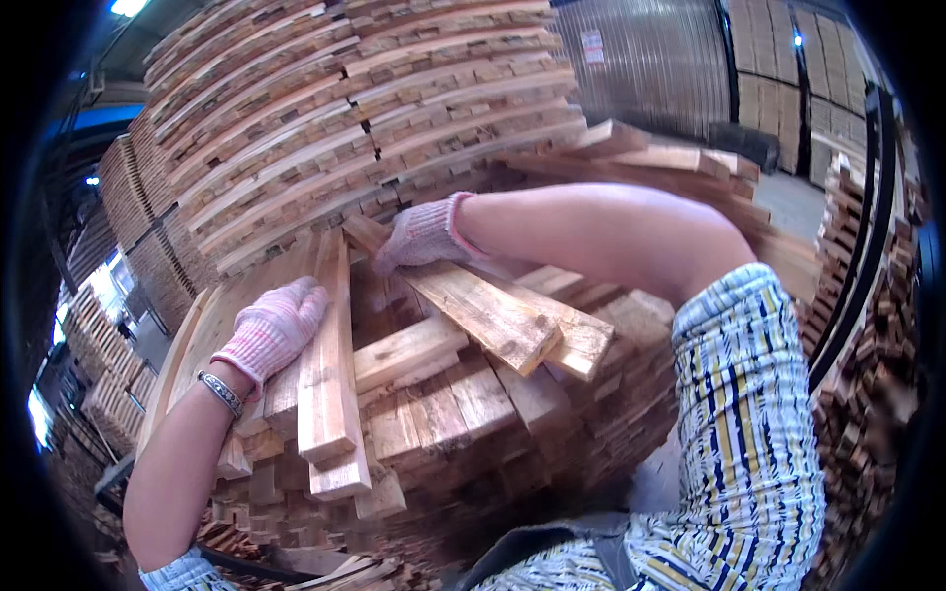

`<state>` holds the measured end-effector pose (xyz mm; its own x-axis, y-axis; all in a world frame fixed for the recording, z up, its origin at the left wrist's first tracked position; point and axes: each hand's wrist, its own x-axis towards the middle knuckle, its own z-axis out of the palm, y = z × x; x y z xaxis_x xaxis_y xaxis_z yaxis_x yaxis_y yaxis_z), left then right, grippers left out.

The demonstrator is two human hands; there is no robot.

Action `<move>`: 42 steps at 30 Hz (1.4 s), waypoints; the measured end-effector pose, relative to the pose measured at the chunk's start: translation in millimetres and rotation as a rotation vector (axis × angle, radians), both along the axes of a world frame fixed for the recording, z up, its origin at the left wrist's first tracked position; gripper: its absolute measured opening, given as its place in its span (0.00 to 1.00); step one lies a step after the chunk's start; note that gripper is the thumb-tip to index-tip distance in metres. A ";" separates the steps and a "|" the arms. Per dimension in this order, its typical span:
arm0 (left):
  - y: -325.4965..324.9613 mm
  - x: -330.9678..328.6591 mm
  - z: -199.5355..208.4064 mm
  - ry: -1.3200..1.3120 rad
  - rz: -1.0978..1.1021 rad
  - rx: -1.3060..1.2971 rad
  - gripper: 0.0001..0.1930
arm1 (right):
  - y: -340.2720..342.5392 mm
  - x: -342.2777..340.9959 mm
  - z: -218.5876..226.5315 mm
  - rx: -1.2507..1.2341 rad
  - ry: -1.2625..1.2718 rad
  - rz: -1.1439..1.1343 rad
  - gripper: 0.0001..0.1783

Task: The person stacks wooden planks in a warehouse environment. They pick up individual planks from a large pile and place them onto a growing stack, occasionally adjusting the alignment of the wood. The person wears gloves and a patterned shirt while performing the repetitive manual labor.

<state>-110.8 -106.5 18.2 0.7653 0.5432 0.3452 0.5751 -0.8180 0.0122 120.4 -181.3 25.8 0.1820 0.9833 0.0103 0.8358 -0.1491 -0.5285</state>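
Both my hands wear pale pink knit gloves. My right hand (422,236) reaches across the stack, closed over the far part of a wooden plank (483,313) that lies slantwise. A second plank (581,340) lies under it, its end sticking out to the right. My left hand (271,327) is bent against the left side of a long plank (327,384), its fingers curled at that plank's edge; their tips are partly hidden. Another plank lies beneath the long one, with its near end jutting out. Shorter planks (409,353) lie crosswise between my hands.
A tall stack of layered planks (365,118) rises behind the work pile. More loose planks (680,163) lie at the far right. A dark metal post (872,227) and piled wood (867,404) stand on the right. Wrapped bundles (645,64) stand at the back.
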 end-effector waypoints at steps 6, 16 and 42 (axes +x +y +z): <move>-26.7 -4.0 16.7 0.035 0.113 -0.090 0.24 | 87.4 -56.9 -25.2 0.261 -0.636 0.300 0.16; 0.1 -14.0 -1.1 -0.110 0.013 -0.023 0.22 | -45.4 24.9 32.8 -0.090 -1.002 -0.189 0.31; -12.2 -8.5 3.1 -0.056 -0.021 -0.059 0.22 | -152.9 85.3 123.9 0.048 -0.868 -0.407 0.31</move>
<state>-119.3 -118.7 21.3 0.7571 0.5476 0.3562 0.5547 -0.8269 0.0922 205.7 -334.2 149.7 0.4195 0.8411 0.3413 0.8273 -0.5090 0.2375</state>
